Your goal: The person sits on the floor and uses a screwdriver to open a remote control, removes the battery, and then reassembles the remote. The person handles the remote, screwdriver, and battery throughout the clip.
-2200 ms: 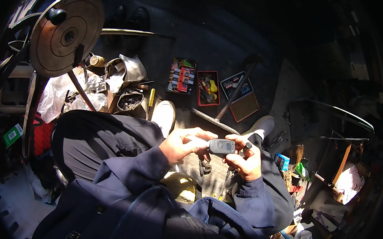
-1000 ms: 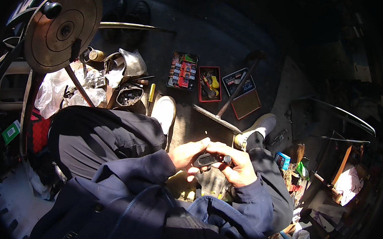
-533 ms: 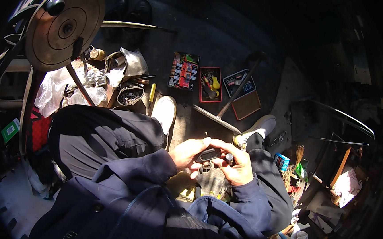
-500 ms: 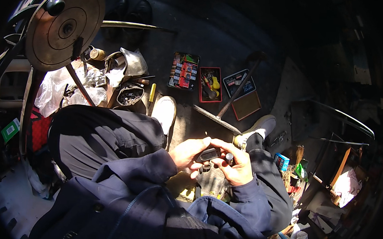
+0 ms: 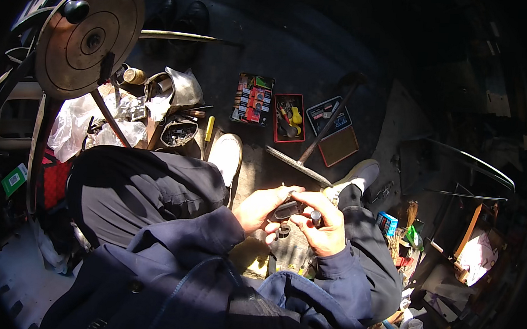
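Observation:
Above my lap, my left hand (image 5: 259,210) is closed on one side of a small black oblong case (image 5: 286,211) that looks like a key fob. A small dark piece (image 5: 284,231) hangs just under it by the left fingertips; its kind is too small to make out. My right hand (image 5: 327,226) pinches the case's other side with thumb and finger. Out of the right fist pokes the round grey end of a short dark rod (image 5: 315,216), perhaps a tool handle; the rest of it is hidden by the fingers.
Ahead lie a tray of small packets (image 5: 253,99), a red-rimmed box of tools (image 5: 289,117) and a brown open tray (image 5: 339,146), crossed by a metal T-bar (image 5: 318,138). A round metal disc (image 5: 90,37) with a knob stands far left, above bags and pouches (image 5: 171,97).
The black case has tilted slightly, and my fingers have shifted a little around it. Both hands stay in nearly the same place above my lap.

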{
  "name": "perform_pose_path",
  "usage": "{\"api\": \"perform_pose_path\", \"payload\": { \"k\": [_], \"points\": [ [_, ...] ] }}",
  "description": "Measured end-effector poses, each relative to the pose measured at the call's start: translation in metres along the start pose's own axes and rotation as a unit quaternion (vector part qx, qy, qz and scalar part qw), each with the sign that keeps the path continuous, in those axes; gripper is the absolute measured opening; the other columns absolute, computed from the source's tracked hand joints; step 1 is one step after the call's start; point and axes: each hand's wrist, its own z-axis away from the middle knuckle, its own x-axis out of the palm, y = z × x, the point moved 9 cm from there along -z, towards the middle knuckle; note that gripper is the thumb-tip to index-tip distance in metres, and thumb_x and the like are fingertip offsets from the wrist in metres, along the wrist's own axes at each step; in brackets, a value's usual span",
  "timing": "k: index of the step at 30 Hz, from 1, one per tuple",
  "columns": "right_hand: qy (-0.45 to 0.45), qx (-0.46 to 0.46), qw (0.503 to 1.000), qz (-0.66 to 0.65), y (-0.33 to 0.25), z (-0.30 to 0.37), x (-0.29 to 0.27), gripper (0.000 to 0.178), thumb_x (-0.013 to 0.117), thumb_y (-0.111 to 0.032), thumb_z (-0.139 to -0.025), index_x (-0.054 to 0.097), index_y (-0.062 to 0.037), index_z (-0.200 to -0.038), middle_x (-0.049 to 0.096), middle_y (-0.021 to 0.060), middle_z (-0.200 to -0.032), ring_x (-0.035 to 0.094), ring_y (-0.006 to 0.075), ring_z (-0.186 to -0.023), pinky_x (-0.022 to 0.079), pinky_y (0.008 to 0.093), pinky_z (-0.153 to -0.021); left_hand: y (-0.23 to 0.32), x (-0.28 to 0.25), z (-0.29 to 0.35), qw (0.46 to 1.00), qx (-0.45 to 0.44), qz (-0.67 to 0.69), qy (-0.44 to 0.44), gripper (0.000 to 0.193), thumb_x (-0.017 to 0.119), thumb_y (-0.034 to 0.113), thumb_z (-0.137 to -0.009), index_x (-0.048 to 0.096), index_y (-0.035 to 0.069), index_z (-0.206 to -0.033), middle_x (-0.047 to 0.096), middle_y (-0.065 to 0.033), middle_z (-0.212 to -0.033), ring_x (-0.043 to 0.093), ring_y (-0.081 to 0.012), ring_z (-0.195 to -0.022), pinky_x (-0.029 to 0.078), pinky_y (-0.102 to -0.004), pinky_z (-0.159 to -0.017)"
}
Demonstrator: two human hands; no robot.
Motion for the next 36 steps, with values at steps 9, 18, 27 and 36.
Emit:
{"api": "perform_pose_path", "payload": {
  "k": [9, 18, 27, 36],
  "points": [
    [0.042, -0.052, 0.992, 0.108, -0.012, -0.001, -0.006, 0.035, 0.074, 0.003, -0.081, 0.072, -0.0065, -0.114, 0.058, 0.0073, -0.11, 0.06, 0.0162, -0.096, 0.051, 0.0276, -0.078, 0.003, -0.006, -0.001, 0.998, 0.034, -0.052, 0.027, 0.054, 0.043, 0.045, -0.107, 0.043, 0.008, -0.147, 0.062, -0.0045, -0.089, 0.052, -0.0095, -0.052, 0.05, -0.0261, -0.047],
    [0.041, 0.035, 0.998, 0.026, 0.011, 0.001, -0.001, 0.027, 0.074, 0.003, -0.082, 0.071, -0.0024, -0.109, 0.066, 0.0044, -0.092, 0.062, 0.0114, -0.078, 0.05, 0.0248, -0.07, 0.008, -0.008, 0.003, 0.997, 0.019, -0.067, 0.045, 0.055, 0.045, 0.043, -0.107, 0.043, 0.007, -0.147, 0.062, -0.0027, -0.091, 0.052, -0.0079, -0.054, 0.05, -0.0242, -0.049],
    [0.021, 0.103, 0.994, 0.018, 0.02, 0.006, 0.003, 0.019, 0.068, 0.006, -0.088, 0.067, -0.0009, -0.106, 0.064, -0.0003, -0.089, 0.059, 0.0061, -0.08, 0.047, 0.0205, -0.07, 0.005, -0.007, 0.003, 0.999, 0.041, 0.02, 0.011, 0.054, 0.04, 0.045, -0.107, 0.043, 0.008, -0.147, 0.065, -0.0025, -0.092, 0.051, -0.0095, -0.052, 0.048, -0.0267, -0.05],
    [0.017, 0.167, 0.98, -0.11, 0.032, 0.01, 0.011, 0.016, 0.066, 0.003, -0.091, 0.065, -0.0007, -0.107, 0.065, 0.0007, -0.093, 0.061, 0.0068, -0.084, 0.049, 0.0218, -0.075, 0.005, -0.01, 0.001, 0.998, 0.047, 0.034, 0.001, 0.057, 0.039, 0.048, -0.107, 0.042, 0.01, -0.149, 0.068, -0.002, -0.089, 0.053, -0.0105, -0.051, 0.046, -0.0258, -0.049]
  ]
}}
